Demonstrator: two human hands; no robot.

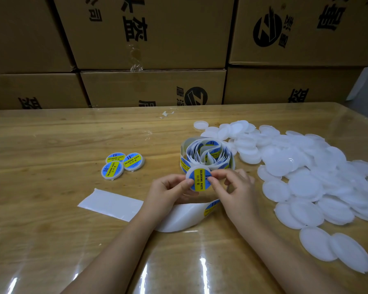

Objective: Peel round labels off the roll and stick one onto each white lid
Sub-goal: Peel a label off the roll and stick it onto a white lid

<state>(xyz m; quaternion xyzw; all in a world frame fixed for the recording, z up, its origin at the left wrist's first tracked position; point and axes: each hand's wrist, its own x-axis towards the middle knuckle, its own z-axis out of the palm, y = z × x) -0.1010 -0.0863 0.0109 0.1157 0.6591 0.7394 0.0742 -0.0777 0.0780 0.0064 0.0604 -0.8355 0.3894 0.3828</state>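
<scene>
From the head view, a round white lid (192, 171) is held over the worktop (51, 141), just in front of the roll of labels (207, 154). It wears a blue label (200, 180) crossed by a yellow band reading "SOLDERING PASTE" beside Chinese characters, and the left hand (170, 190) and the right hand (235, 187) each pinch one edge of it. Three labelled lids (123, 164) with the same wording lie touching at the left, a pile of bare white lids (306, 177) spreads at the right, a white backing strip (115, 203) trails under the wrists, and cardboard boxes (149, 49) printed with black Chinese characters and a round Z logo stand behind.
</scene>
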